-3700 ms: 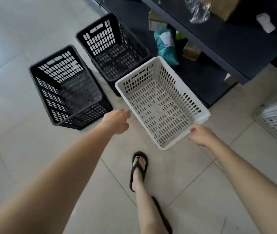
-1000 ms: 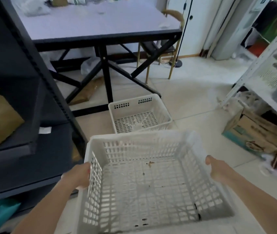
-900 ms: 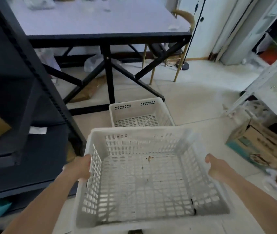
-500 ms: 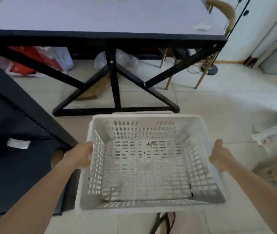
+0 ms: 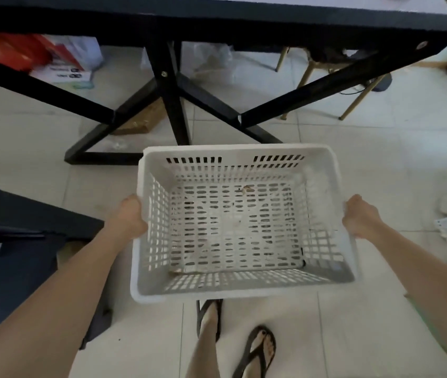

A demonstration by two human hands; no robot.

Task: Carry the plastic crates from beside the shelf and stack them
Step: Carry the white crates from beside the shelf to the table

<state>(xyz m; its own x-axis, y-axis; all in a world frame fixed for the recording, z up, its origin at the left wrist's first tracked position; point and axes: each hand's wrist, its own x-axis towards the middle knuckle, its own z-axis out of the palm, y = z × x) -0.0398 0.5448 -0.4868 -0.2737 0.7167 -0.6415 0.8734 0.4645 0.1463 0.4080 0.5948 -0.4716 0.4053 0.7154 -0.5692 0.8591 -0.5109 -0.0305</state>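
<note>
**Crate held over the stacking spot: where the set-down could slip**

At the left, the dark shelf (image 5: 26, 241) edge sits close to the left forearm; a sideways swing while lowering could knock the elbow or the crate's corner against it. The left hand (image 5: 129, 216) is closed around the left rim of the white crate (image 5: 233, 222), fingers tucked under the lip and hidden, so how deep that hold goes cannot be told. The crate hangs level between both hands, above the tiled floor (image 5: 380, 159), just near of the black table frame (image 5: 173, 110). Whether another crate lies directly beneath cannot be seen; if one does, lowering blind risks a misaligned, jammed nest. The far rim is near the table's foot bar and could strike it if pushed forward. The right hand (image 5: 361, 216) clasps the right rim likewise. The feet in sandals (image 5: 255, 353) stand just near of the crate, exposed to a drop.
</note>
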